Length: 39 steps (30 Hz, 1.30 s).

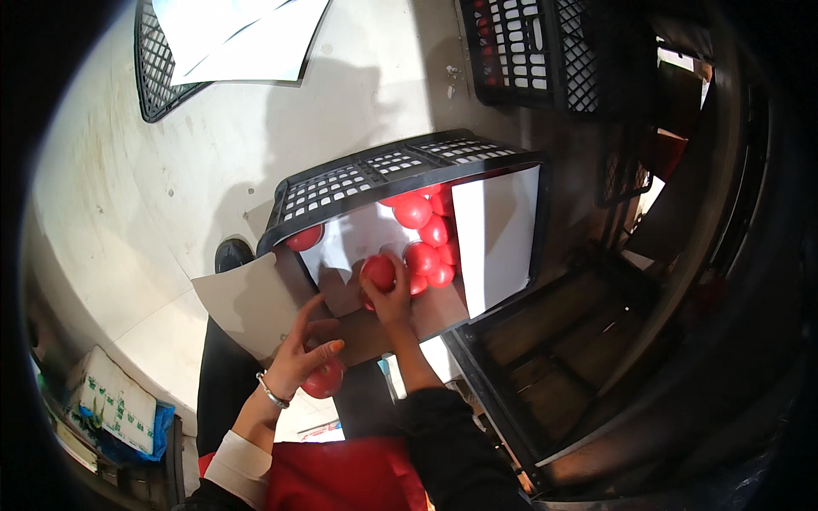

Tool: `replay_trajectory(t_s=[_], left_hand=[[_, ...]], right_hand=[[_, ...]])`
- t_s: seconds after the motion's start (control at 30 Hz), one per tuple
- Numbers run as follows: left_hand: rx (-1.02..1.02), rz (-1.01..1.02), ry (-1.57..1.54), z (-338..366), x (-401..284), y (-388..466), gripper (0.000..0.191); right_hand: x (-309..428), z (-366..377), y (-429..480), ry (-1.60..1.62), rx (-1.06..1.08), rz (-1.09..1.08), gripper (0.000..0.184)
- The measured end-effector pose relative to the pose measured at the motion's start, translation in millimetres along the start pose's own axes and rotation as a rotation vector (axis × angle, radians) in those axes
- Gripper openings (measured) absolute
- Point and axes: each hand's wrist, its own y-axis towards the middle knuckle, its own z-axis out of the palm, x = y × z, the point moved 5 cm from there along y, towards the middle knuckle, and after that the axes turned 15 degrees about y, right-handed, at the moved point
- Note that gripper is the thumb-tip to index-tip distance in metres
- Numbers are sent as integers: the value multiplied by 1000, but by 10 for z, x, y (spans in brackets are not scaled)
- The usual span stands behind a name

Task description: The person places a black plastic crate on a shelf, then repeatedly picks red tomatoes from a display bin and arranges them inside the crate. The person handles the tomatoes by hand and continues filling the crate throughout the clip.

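A red tomato (pixel 378 273) is gripped between the thumb and fingers of my right hand (pixel 393 300), over the lined interior of a black plastic crate (pixel 358 182). My left hand (pixel 294 358) has its index finger and thumb spread apart, near the crate's front left corner. Just below that thumb is another tomato (pixel 323 379), partly covered by it; what supports this tomato cannot be seen. Several tomatoes (pixel 423 258) are heaped inside the crate towards its right, and one tomato (pixel 305 237) sits in the far left corner. Part of one more shows beneath my right hand.
White liner sheets hang as a left flap (pixel 246 303) and a right flap (pixel 501 236). Behind stand a paper-covered crate (pixel 156 83) and another black crate (pixel 511 51) holding red fruit. A dark metal frame (pixel 498 383) is at right, a white box (pixel 118 396) at lower left.
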Motion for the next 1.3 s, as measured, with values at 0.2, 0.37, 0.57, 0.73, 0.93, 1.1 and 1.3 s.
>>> replay_trajectory(t_s=[0.2,0.37,0.57,0.73,0.93,1.1,1.3], left_hand=[[325,-26,-302,102,-85,-93,83],[439,-45,-457,132,-205,-190,76],[501,24,-706,118,-153,-179,84],[321,156,-887,62,-162,-144,84],[276,163,-715,70,-431,-207,78],[361,265,-718,82,-268,-210,80],[351,321,-737,121,-309,-165,74]], right_hand=[[613,-38,-507,478,474,-8,49],[-288,29,-255,-769,64,217,55],[-567,22,-212,-382,-60,-27,68],[517,-194,-531,445,102,210,72],[1547,-75,-882,127,481,-216,80],[509,-318,-540,265,62,49,49],[-188,-375,176,-654,-661,204,81]])
